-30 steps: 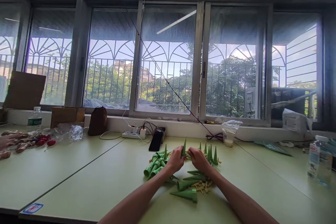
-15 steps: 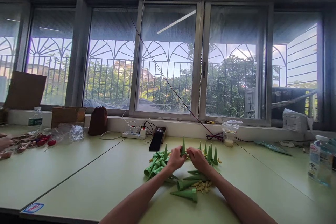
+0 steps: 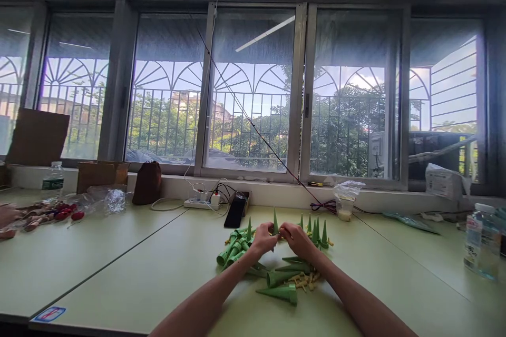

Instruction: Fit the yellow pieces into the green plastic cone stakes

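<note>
My left hand (image 3: 264,238) grips a green cone (image 3: 275,220) that points upward. Close beside it, my right hand (image 3: 293,236) is pinched at the cone's right side; whatever lies between its fingers is too small to name. Left of my hands is a heap of green cones (image 3: 233,250). Several upright green cones (image 3: 317,230) stand to the right, with small yellow pieces near them. Between my forearms, more green cones (image 3: 280,293) lie on their sides by a pile of yellow pieces (image 3: 305,280).
A phone (image 3: 235,211) and a power strip (image 3: 200,204) lie near the windowsill. A plastic cup (image 3: 345,205) is behind the upright cones, and a bottle (image 3: 480,242) stands far right. At far left, a person's hand (image 3: 8,215) is near red and brown items (image 3: 51,213).
The held green cone and my left hand have shifted slightly left and down. My right hand has barely moved.
</note>
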{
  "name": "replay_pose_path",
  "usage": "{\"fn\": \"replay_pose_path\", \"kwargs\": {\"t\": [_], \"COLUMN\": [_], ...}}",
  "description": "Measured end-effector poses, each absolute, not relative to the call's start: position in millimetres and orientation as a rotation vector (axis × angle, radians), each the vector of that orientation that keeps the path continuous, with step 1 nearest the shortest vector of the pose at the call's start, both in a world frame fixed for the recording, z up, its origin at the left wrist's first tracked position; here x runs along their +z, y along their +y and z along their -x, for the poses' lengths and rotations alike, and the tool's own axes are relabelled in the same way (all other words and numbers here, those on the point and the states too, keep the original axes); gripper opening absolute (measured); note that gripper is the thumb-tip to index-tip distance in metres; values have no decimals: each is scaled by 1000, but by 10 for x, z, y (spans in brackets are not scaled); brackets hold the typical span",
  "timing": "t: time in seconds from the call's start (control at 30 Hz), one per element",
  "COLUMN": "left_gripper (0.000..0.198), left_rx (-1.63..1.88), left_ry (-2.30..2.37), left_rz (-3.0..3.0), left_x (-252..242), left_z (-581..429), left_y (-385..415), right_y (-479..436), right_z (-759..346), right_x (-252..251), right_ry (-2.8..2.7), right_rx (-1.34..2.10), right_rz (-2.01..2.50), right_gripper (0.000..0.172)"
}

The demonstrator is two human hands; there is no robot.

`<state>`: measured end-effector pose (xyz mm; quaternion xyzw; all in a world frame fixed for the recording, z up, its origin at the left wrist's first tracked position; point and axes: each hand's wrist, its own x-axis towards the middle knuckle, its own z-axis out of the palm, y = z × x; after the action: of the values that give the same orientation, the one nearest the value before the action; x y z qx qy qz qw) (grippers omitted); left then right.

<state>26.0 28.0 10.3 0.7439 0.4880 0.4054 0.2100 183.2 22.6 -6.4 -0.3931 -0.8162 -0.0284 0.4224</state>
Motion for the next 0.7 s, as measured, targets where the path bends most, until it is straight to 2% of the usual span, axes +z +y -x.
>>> {"fn": "replay_pose_path", "kwargs": {"t": [0.7], "left_gripper": [3], "left_rx": [1250], "left_ry": [1359], "left_rz": [-2397], "left_x": [105], "left_z": [-233], "left_y": [154], "right_y": [219], "right_z": [-1850], "right_x": [-60], "right_ry": [-2057], "right_rx": [-166], "right_rz": [1125], "right_gripper": [31]}}
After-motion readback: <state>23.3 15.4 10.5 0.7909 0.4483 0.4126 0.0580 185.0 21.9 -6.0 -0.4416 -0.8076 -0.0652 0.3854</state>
